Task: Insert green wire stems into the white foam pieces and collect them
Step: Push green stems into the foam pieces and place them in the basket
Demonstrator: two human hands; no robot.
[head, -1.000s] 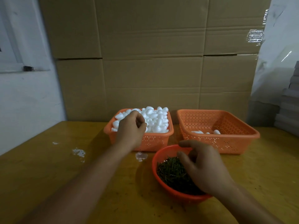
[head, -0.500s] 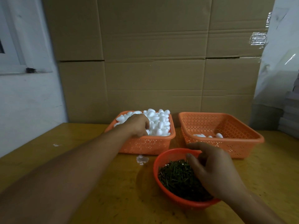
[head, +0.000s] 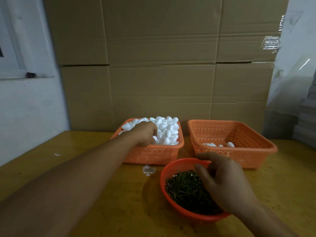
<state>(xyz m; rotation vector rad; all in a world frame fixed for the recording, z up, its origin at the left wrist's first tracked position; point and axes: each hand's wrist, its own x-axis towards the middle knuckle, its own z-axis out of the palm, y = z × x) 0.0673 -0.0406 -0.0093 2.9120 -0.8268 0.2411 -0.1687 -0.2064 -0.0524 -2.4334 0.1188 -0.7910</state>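
- Two bare hands work a yellow table (head: 59,168) at once, each dipping into its own container, with no foam piece and stem yet brought together in view.
- Nearest, the right hand (head: 225,182) hangs over a round red bowl (head: 164,175) heaped with green wire stems (head: 184,187); its fingers (head: 199,168) are bent downward toward the pile, thumb set apart. Whether a stem is pinched between them cannot be told, as the back of the hand hides the tips.
- Beyond, the left hand (head: 145,132) reaches into the left orange basket (head: 153,154), fingers curled down among the white foam pieces (head: 167,129). It touches them, but a firm hold on any one piece cannot be confirmed.
- To the right, a second orange basket (head: 239,158) holds only a few finished pieces (head: 230,144) on its floor, by appearances the collection bin.
- Judged from that contrast, the job is barely begun: the supply basket is heaped, the bowl is full, and nearly all inserting and collecting lies ahead.
- Behind everything stands a wall of cardboard boxes (head: 162,65).
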